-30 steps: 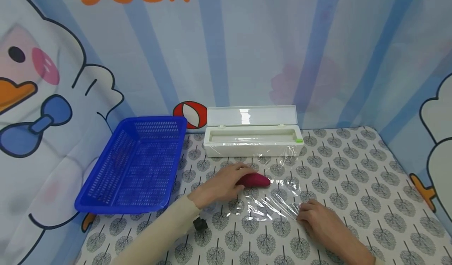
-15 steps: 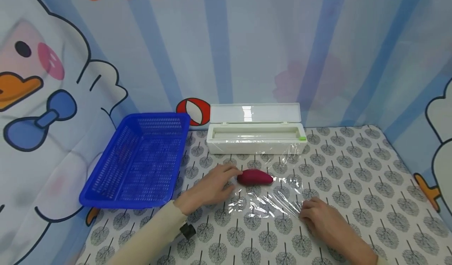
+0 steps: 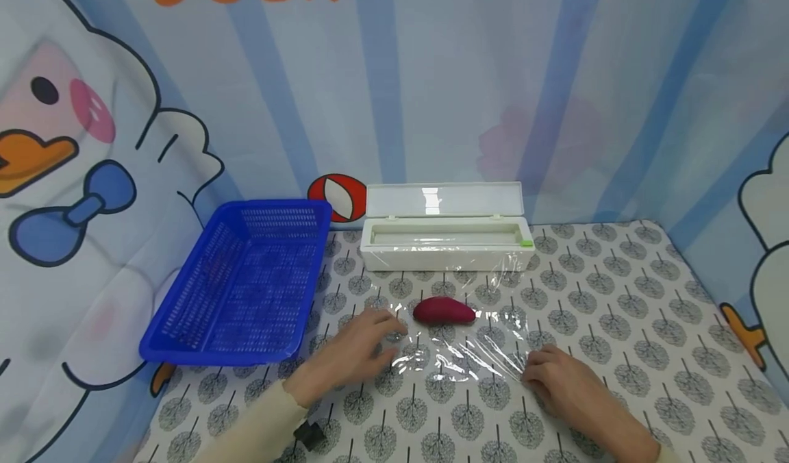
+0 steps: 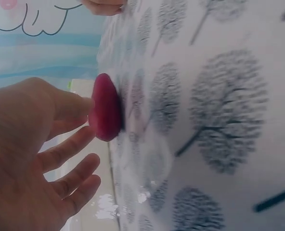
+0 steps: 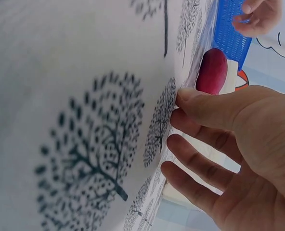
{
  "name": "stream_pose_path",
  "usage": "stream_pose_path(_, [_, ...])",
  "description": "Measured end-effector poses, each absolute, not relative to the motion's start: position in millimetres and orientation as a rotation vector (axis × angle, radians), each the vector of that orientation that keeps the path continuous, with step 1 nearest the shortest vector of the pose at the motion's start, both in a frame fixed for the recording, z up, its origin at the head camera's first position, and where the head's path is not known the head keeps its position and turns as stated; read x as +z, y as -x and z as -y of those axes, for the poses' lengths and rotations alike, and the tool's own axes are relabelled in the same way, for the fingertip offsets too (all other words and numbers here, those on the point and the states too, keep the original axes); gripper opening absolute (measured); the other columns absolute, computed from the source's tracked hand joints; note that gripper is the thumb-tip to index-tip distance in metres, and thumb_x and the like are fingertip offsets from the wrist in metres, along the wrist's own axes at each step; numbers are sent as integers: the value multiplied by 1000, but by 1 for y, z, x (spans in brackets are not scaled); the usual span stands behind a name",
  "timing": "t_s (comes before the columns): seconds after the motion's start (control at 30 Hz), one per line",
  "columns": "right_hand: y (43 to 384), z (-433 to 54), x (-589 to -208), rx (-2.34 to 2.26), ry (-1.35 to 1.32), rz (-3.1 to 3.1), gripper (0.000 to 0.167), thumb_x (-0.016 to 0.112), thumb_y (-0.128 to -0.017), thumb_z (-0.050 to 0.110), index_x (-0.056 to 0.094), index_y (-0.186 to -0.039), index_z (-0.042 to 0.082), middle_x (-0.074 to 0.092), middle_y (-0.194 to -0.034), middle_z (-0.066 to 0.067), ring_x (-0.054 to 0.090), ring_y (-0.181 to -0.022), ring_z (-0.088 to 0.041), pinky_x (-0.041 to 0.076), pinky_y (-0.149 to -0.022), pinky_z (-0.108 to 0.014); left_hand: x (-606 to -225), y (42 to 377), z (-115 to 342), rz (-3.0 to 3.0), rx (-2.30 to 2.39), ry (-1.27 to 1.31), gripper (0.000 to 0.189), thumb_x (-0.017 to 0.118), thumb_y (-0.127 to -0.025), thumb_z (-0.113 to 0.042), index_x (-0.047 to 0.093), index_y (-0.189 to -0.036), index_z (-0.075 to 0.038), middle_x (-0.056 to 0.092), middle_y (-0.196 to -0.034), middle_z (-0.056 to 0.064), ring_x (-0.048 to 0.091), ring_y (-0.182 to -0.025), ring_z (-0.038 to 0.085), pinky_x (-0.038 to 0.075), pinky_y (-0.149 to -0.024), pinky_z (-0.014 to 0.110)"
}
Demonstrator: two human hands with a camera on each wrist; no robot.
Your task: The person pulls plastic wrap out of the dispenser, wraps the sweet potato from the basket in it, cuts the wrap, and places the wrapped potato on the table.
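A dark red sweet potato [image 3: 444, 311] lies on a sheet of clear cling film [image 3: 459, 364] spread on the tablecloth. My left hand [image 3: 348, 353] hovers to its left, fingers loosely spread and holding nothing. In the left wrist view, a gap to the sweet potato [image 4: 105, 108] is hard to judge behind the fingertips. At the film's near right corner, my right hand [image 3: 570, 391] pinches the edge between thumb and forefinger, its other fingers relaxed. The film runs back to a white cling film dispenser [image 3: 446, 259], whose lid [image 3: 462, 199] is raised.
To the left stands a blue plastic basket [image 3: 224, 360] with perforated walls. A tree-print tablecloth [image 3: 616, 422] covers the table. Behind it hangs a striped curtain [image 3: 431, 93] with cartoon ducks. A green slider [image 3: 526, 243] sits at the dispenser's right end.
My left hand has let go of the sweet potato and drawn back to the left and toward me. The sweet potato stays on the film; my right hand keeps its hold.
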State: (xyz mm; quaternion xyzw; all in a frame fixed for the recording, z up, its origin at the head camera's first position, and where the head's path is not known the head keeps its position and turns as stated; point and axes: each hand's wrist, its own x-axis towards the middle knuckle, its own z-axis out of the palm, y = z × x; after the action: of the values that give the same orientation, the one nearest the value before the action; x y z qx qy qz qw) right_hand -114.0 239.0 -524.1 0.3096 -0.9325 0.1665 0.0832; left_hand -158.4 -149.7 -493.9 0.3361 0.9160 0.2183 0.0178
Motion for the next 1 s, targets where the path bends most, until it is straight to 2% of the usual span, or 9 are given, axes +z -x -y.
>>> stream_pose_path(0.23, [116,-241,-525,517,-956,2769,22,90,-76,3,81,-82,22,73,-88,11,64,-85,-12,61,-78,-32,-507,142,162,-2805,633,-943,32,78,-97,-31,73,-126,-19,73,-124,-6,63,-119,16,54,-106,43])
stream_pose_path(0.43, [117,-242,-525,520,-951,2772,22,91,-75,4,81,-82,22,72,-88,12,62,-83,-10,61,-76,-30,-514,133,171,-2803,581,-912,25,84,-91,-36,75,-111,-24,71,-107,-14,59,-100,6,56,-91,33])
stream_pose_path(0.53, [117,-242,-525,523,-948,2785,22,91,-76,4,81,-82,22,72,-87,12,61,-83,-9,60,-75,-30,-515,131,173,-2796,577,-915,22,86,-90,-35,75,-105,-25,71,-102,-16,59,-94,4,56,-89,31])
stream_pose_path(0.6, [117,-242,-526,527,-950,2789,22,91,-76,4,81,-83,22,72,-87,13,60,-83,-9,60,-75,-30,-516,130,176,-2794,579,-925,20,86,-90,-33,75,-104,-25,71,-102,-16,62,-96,2,57,-99,36])
stream_pose_path(0.7, [117,-241,-526,531,-951,2789,22,91,-76,4,81,-83,22,72,-88,13,60,-83,-9,60,-75,-30,-517,129,180,-2782,593,-921,19,85,-91,-31,73,-105,-25,71,-102,-17,64,-97,2,50,-116,45])
stream_pose_path(1.0, [117,-241,-524,511,-958,2780,22,91,-75,4,81,-83,22,72,-87,12,61,-82,-9,60,-75,-30,-521,130,188,-2766,672,-926,13,84,-91,-24,74,-99,-25,70,-97,-17,62,-94,-1,38,-126,55])
